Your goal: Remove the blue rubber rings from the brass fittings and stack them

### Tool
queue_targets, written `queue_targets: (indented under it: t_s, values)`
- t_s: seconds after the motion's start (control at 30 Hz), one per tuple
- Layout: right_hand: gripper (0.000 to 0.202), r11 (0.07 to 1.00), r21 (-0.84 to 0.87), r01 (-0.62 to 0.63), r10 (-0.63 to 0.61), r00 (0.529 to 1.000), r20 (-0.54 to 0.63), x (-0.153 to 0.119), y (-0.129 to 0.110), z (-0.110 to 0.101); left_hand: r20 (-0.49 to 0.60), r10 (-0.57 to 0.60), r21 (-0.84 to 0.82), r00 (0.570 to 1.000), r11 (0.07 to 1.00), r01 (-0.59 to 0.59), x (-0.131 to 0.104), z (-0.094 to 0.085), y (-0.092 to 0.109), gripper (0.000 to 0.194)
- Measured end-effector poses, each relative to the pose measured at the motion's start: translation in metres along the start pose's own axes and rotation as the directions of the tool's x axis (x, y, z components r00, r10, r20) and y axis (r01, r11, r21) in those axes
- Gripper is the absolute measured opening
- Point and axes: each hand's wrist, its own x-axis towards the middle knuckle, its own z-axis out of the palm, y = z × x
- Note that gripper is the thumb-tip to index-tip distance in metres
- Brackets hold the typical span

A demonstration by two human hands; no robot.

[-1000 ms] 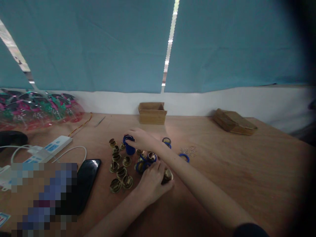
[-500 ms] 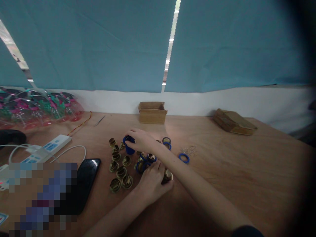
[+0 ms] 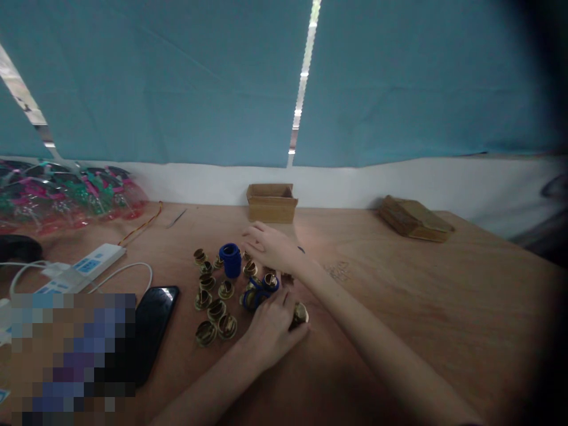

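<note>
My left hand (image 3: 274, 322) rests low over the pieces, its thumb and fingers closed around a round brass-coloured piece (image 3: 300, 313). Under its fingertips is a cluster of brass pieces and blue rings (image 3: 252, 297). My right hand (image 3: 268, 244) is behind the left, fingers stretched out and apart, with nothing seen in them. Just left of it stands an upright stack of blue rings (image 3: 231, 262). Several more brass pieces (image 3: 226, 290) are spread at the left of the stack and in front of it. My right forearm hides part of the table.
An open cardboard box (image 3: 272, 207) stands at the back, another carton (image 3: 415, 219) to the right. Thin wire bits (image 3: 338, 271) lie beyond my right forearm. On the left are a black phone (image 3: 157, 319), a power strip (image 3: 95, 263) with cables, tweezers (image 3: 176, 218) and plastic-wrapped goods (image 3: 71, 195).
My right hand has let go of the blue ring stack and moved right, its fingers spreading. The stack stays upright. My left hand has hardly moved.
</note>
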Motion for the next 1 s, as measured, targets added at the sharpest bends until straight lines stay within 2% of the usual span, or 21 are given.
queue_targets:
  t_s: [0.13, 0.23, 0.37, 0.5, 0.67, 0.77, 0.83, 0.9, 1.0]
  values:
    - [0.016, 0.998, -0.010, -0.065, 0.064, 0.997, -0.045, -0.032, 0.022, -0.021, -0.006, 0.000, 0.007, 1.000, 1.000, 0.000, -0.001, -0.003, 0.001, 0.025]
    - [0.016, 0.989, 0.001, -0.148, 0.148, 0.988, -0.052, -0.061, 0.034, -0.034, -0.022, -0.015, -0.010, 1.000, 1.000, 0.015, -0.001, -0.003, 0.000, 0.026]
    - [0.019, 0.967, 0.071, -0.245, 0.245, 0.969, 0.011, -0.096, 0.031, -0.044, -0.112, -0.039, -0.066, 0.993, 0.997, 0.032, -0.001, -0.002, -0.001, 0.026]
    - [0.026, 0.941, 0.169, -0.295, 0.287, 0.955, 0.071, -0.119, 0.020, -0.039, -0.225, -0.051, -0.163, 0.973, 0.987, 0.014, -0.001, -0.003, -0.005, 0.022]
    - [0.031, 0.944, 0.123, -0.305, 0.306, 0.952, 0.008, -0.132, 0.022, -0.018, -0.275, -0.016, -0.101, 0.961, 0.995, -0.013, -0.001, -0.014, -0.005, 0.033]
    - [0.029, 0.946, 0.089, -0.311, 0.315, 0.949, -0.026, -0.135, 0.030, -0.011, -0.218, 0.035, -0.043, 0.975, 0.998, -0.046, -0.006, -0.025, 0.006, 0.030]
    - [0.029, 0.940, 0.076, -0.332, 0.336, 0.940, -0.048, -0.137, 0.035, -0.009, -0.133, 0.061, -0.022, 0.989, 0.998, -0.065, -0.015, -0.031, 0.014, 0.021]
    - [0.030, 0.931, 0.068, -0.357, 0.361, 0.930, -0.061, -0.137, 0.037, -0.007, -0.068, 0.036, 0.006, 0.997, 0.999, -0.036, -0.027, -0.034, 0.019, 0.015]
    - [0.031, 0.925, 0.073, -0.373, 0.378, 0.924, -0.057, -0.137, 0.034, -0.003, -0.017, -0.069, 0.034, 0.997, 0.997, 0.070, -0.051, -0.033, 0.013, 0.013]
